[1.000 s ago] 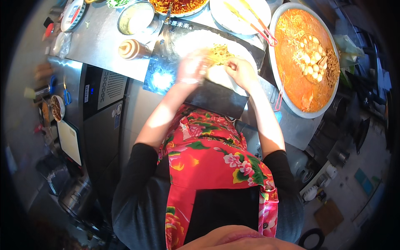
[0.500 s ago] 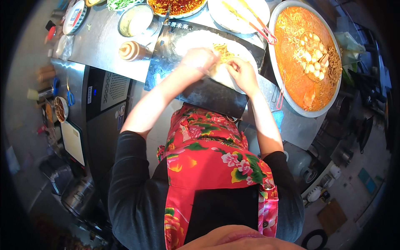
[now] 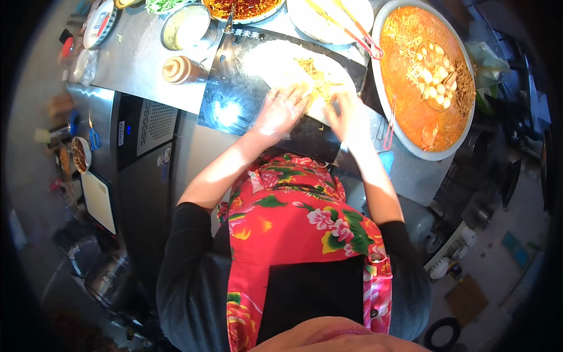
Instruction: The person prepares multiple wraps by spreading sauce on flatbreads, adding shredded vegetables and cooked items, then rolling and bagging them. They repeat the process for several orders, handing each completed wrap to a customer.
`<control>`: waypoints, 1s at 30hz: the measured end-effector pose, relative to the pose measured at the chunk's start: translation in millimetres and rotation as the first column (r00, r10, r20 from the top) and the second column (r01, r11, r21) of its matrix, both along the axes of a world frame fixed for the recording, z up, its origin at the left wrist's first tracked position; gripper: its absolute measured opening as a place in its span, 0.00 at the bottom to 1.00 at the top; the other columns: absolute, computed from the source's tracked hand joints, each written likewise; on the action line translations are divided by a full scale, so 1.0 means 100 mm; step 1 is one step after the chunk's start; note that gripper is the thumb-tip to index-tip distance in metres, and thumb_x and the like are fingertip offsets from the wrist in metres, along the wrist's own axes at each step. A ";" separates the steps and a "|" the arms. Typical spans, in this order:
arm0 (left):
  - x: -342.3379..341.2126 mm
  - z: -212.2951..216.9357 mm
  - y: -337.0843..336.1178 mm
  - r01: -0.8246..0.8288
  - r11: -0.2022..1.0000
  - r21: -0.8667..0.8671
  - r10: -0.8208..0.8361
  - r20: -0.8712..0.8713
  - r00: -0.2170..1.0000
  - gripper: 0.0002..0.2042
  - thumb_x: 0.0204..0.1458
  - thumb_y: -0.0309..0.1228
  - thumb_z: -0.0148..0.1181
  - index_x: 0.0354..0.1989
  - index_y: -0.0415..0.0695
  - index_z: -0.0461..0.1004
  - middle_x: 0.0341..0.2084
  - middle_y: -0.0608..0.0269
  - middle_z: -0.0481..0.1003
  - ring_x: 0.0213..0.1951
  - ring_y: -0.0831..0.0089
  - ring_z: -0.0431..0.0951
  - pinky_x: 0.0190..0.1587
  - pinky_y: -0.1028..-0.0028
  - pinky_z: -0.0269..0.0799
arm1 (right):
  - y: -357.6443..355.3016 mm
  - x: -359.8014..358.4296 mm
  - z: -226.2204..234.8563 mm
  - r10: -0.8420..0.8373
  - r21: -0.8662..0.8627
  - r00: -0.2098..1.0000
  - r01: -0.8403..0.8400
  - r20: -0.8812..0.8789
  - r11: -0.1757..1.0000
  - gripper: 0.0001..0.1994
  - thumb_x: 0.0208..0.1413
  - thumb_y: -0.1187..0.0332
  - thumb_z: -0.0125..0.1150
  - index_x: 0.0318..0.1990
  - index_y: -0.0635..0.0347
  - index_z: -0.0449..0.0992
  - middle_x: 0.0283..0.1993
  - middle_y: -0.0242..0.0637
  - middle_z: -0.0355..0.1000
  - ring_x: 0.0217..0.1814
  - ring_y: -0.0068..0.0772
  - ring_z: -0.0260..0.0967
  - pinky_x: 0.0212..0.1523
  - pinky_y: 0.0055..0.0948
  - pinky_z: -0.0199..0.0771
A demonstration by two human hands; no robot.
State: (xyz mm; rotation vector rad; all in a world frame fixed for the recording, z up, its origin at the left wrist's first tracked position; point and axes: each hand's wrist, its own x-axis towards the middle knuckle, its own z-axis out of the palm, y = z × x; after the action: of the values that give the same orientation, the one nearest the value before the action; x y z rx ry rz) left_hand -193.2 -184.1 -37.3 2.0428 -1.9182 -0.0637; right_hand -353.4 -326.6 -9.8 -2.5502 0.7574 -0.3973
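A pale, thin round flatbread (image 3: 272, 58), washed out by bright light, lies on a dark board with a heap of yellowish shredded filling (image 3: 319, 82) on it. My left hand (image 3: 284, 108), in a clear thin plastic glove, rests at the flatbread's near-left edge, its fingers stretched out beside the filling. At the near-right edge is my right hand (image 3: 347, 114), its thumb and fingers bent together in a pinch at the flatbread's rim. Exactly what lies between those fingertips is hard to see.
The dark board (image 3: 220, 102) sits on a steel counter. A large oval tub of red broth (image 3: 404, 76) with skewers and eggs stands right. Tongs (image 3: 352, 29) lie over a white plate at the back. Left are a sauce bottle (image 3: 180, 70), a metal bowl (image 3: 186, 26) and chili oil (image 3: 240, 7).
My left hand has come nearer to me and its fingers have straightened along the flatbread's edge. My right hand has shifted slightly nearer too. More of the filling shows.
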 end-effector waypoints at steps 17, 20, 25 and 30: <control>-0.03 -0.02 -0.08 -0.013 0.995 0.103 0.008 0.045 0.999 0.21 0.55 0.31 0.53 0.59 0.49 0.73 0.60 0.64 0.72 0.63 0.64 0.68 0.63 0.58 0.62 | -0.88 0.00 -0.06 -0.250 -0.129 0.873 0.215 -0.420 0.968 0.14 0.50 0.68 0.67 0.44 0.60 0.75 0.28 0.43 0.75 0.34 0.48 0.77 0.42 0.40 0.77; -0.05 -0.05 -0.09 0.001 1.000 0.023 -0.003 0.097 0.995 0.19 0.55 0.31 0.53 0.55 0.48 0.75 0.57 0.64 0.73 0.60 0.63 0.69 0.60 0.59 0.64 | -1.11 0.07 -0.04 0.102 -0.101 0.843 -0.181 -0.529 0.978 0.15 0.47 0.71 0.66 0.44 0.60 0.75 0.34 0.44 0.75 0.40 0.52 0.76 0.46 0.43 0.76; -0.14 -0.15 -0.11 -0.022 0.983 0.185 -0.015 0.194 0.981 0.17 0.52 0.30 0.54 0.51 0.46 0.76 0.48 0.61 0.75 0.53 0.62 0.71 0.55 0.61 0.67 | -0.68 -0.26 0.01 0.415 -0.174 0.834 -0.498 -0.364 0.849 0.20 0.42 0.73 0.67 0.47 0.58 0.74 0.39 0.43 0.70 0.47 0.51 0.71 0.47 0.45 0.73; -0.20 -0.28 -0.11 -0.097 0.977 0.189 0.051 0.235 0.971 0.15 0.49 0.30 0.56 0.47 0.45 0.76 0.45 0.58 0.74 0.51 0.61 0.72 0.54 0.62 0.66 | -0.40 -0.46 0.06 0.493 -0.029 0.840 -0.512 -0.227 0.859 0.10 0.46 0.73 0.69 0.37 0.61 0.77 0.36 0.41 0.73 0.41 0.46 0.74 0.44 0.41 0.74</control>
State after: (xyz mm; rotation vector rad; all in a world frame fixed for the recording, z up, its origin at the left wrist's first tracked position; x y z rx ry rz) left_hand -213.3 -194.8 -65.6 2.3430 -2.0388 -0.0020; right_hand -399.3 -366.9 -4.1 -2.7727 0.1075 0.0205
